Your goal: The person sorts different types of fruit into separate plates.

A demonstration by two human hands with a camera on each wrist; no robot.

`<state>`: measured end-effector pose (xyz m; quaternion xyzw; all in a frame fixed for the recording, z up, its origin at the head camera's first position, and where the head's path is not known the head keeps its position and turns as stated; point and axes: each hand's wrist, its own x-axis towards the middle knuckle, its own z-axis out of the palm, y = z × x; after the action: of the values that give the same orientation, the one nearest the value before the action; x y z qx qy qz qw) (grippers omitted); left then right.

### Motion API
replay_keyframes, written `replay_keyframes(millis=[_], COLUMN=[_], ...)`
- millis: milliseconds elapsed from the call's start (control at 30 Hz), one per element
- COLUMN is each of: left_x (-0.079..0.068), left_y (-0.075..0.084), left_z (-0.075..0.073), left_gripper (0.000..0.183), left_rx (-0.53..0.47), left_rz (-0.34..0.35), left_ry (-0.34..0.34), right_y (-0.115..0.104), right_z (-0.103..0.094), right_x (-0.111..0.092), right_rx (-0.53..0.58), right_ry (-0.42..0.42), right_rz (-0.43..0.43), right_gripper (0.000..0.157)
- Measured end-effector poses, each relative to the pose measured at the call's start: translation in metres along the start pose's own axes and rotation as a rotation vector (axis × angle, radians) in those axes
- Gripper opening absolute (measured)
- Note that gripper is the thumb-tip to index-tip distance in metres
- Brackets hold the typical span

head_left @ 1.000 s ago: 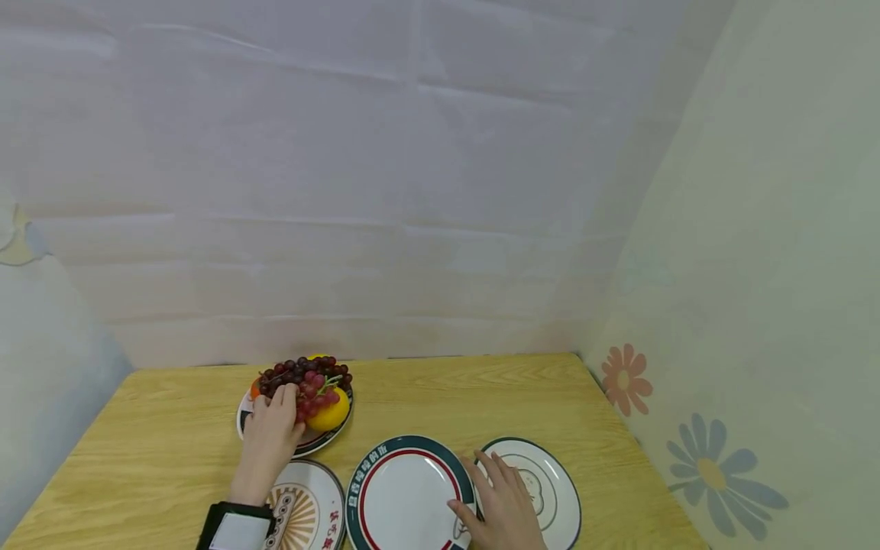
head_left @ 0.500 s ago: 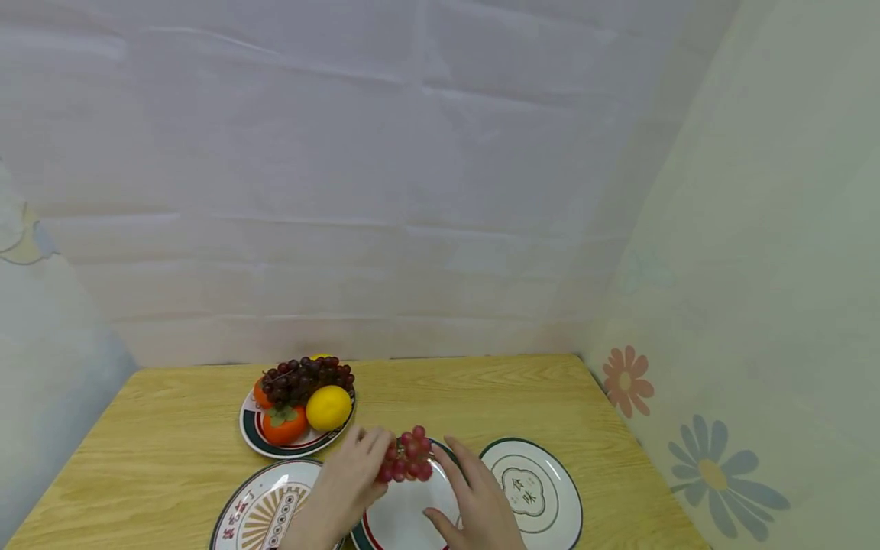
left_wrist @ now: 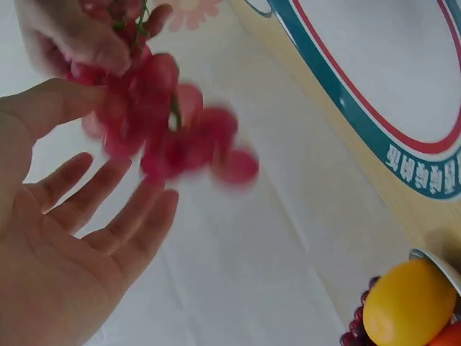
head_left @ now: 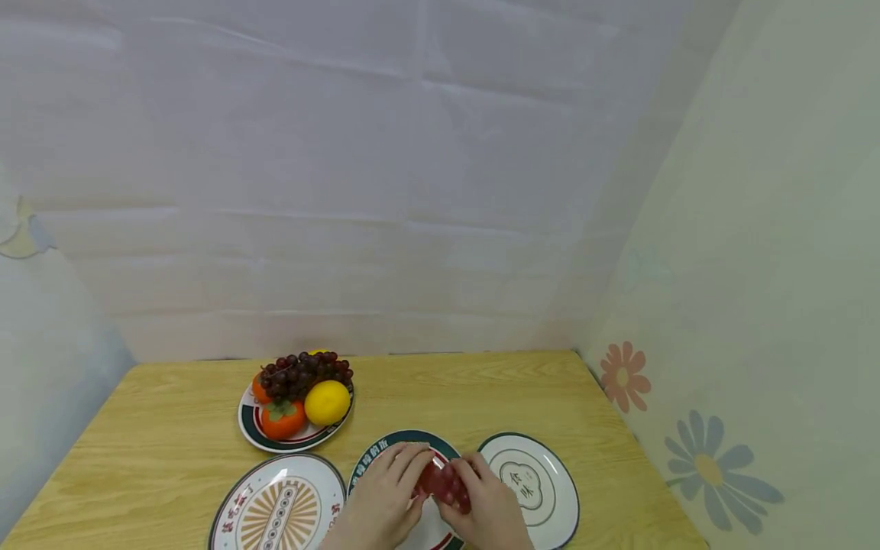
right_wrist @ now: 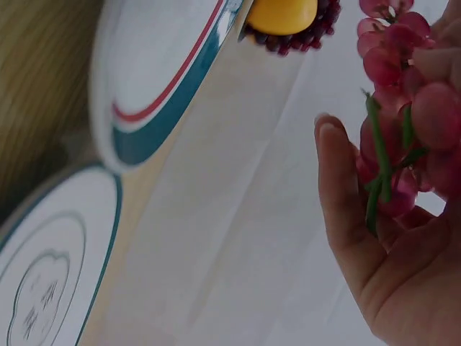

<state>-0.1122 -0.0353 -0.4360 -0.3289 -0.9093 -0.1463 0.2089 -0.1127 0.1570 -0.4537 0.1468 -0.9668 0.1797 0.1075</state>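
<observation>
My right hand (head_left: 486, 503) grips round, red, plastic-looking grapes (left_wrist: 151, 119), apparently steadying them beside my left hand (left_wrist: 68, 256), fingers spread.

Left hand (head_left: 383, 490): fingers loosely spread, thumb out. Right hand (head_left: 486, 502) just beside it from where I stand, fingers curled, gripping.

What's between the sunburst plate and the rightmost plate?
The red-ringed plate, in the head view; the left hand, right hand and bright red grapes partly cover it.
</observation>
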Motion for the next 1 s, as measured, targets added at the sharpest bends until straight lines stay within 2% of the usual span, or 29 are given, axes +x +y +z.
replay_keyframes(millis=[100, 200, 267, 333, 433, 533, 700, 767, 867, 1000], left_x=[-0.005, -0.011, -0.017, -0.021, -0.028, -0.034, -0.038, -0.038, -0.039, -0.041], left_y=[-0.011, -0.023, -0.030, -0.037, -0.044, -0.049, -0.054, -0.055, -0.057, -0.060], left_z=[-0.001, -0.004, -0.005, -0.006, -0.005, -0.004, -0.006, -0.007, -0.008, -0.007], left_gripper=[0.051, 0.049, 0.048, 0.047, 0.044, 0.042, 0.042, 0.043, 0.043, 0.043], left_rx=[-0.017, -0.069, -0.090, -0.090, -0.083, -0.072, -0.087, -0.104, -0.109, -0.095], left_rz=[-0.085, -0.223, -0.303, -0.355, -0.387, -0.400, -0.430, -0.449, -0.464, -0.457], left_ry=[0.020, -0.025, -0.044, -0.051, -0.040, -0.020, -0.008, -0.018, -0.006, 0.043], right_y=[0.024, 0.056, 0.076, 0.094, 0.110, 0.118, 0.119, 0.117, 0.111, 0.096], right_z=[0.001, 0.002, 0.004, 0.008, 0.013, 0.017, 0.017, 0.015, 0.010, 0.001], right_x=[0.004, 0.005, 0.003, 0.000, -0.006, -0.010, -0.014, -0.014, -0.015, -0.014], right_rx=[-0.060, -0.088, -0.085, -0.081, -0.106, -0.147, -0.168, -0.164, -0.171, -0.186], right_ry=[0.090, 0.183, 0.212, 0.194, 0.095, 0.022, -0.059, -0.072, -0.062, -0.011], right_rz=[0.132, 0.280, 0.360, 0.445, 0.563, 0.623, 0.626, 0.598, 0.531, 0.395], right_gripper=[0.041, 0.043, 0.046, 0.049, 0.053, 0.056, 0.069, 0.076, 0.081, 0.078])
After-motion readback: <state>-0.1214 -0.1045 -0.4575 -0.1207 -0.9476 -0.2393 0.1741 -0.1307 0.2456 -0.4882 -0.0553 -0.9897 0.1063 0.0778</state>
